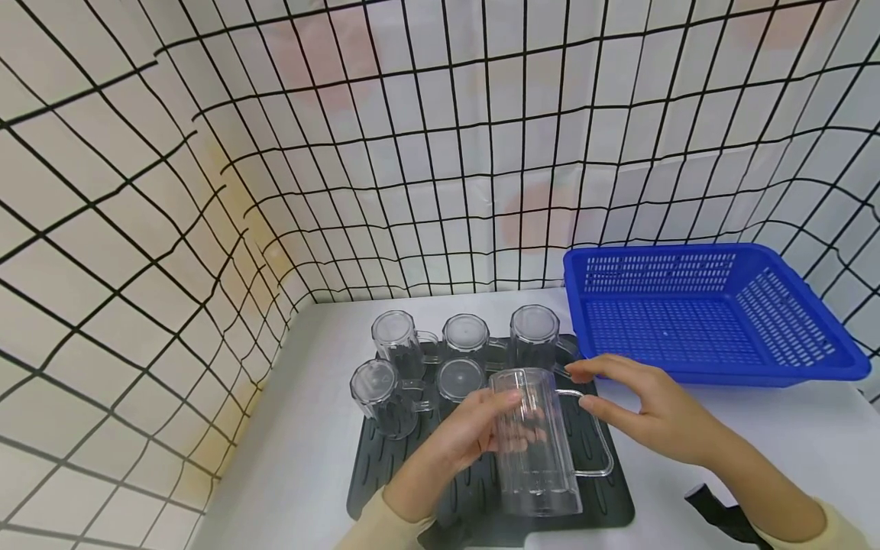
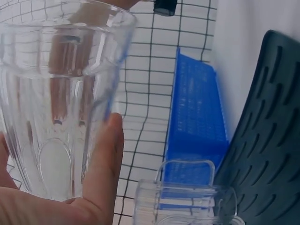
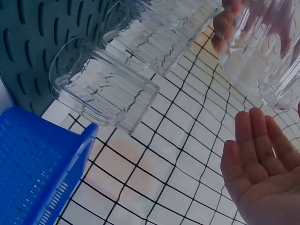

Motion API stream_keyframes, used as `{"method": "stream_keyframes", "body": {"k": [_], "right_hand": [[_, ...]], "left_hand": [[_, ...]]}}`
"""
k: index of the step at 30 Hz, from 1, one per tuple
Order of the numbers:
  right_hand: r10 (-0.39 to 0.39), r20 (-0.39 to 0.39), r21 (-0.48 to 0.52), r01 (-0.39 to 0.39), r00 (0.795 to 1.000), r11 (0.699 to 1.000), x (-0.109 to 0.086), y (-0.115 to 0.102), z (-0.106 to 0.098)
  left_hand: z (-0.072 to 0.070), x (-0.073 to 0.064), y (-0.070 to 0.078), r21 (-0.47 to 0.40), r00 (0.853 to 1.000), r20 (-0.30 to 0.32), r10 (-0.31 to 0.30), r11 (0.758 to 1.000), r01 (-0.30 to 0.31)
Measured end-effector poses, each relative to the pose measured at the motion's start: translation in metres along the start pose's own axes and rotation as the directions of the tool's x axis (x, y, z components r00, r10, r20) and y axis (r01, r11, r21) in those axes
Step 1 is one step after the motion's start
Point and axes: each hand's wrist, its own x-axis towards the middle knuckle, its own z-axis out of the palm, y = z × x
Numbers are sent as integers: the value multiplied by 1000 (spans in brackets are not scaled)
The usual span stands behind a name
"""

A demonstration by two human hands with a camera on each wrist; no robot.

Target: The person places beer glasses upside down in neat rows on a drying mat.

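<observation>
A clear glass mug is held tilted over the dark drying mat. My left hand grips it around its narrower end, fingers showing through the glass. The same mug fills the left side of the left wrist view, its wide end toward the top. Beside the mug's handle, my right hand hovers with thumb and fingers spread. The right wrist view shows that palm holding nothing, its fingertips just short of the glass. Several more glass mugs stand upside down on the mat's far part.
A blue perforated basket sits to the right, behind my right hand. Black wire grid encloses the back and sides of the white table. A black strap lies by my right wrist.
</observation>
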Motion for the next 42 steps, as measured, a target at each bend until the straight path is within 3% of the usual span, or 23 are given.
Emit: {"method": "stream_keyframes", "body": {"k": [9,20,27,34,38,42], "right_hand": [[39,17,34,-40,999,999,-2,4,7],[91,51,95,-95,995,991,-4,10,13],[128,65,84,-133,990,988,-6,15,15],[107,51,94,-112,993,989,-7,19,17],[101,32,78,-103,994,992,-8,23,19],[100,20,92,-101,995,991,-9,29,21]], "left_hand": [[1,0,-1,114,987,-21,159,981,-156],[1,5,-7,143,942,77,326,932,-334],[1,10,-10,269,919,87,385,879,-394],[-1,15,-12,361,890,151,430,815,-454],[-1,18,-12,398,888,153,433,796,-456],[-1,22,-12,441,897,143,417,785,-435]]}}
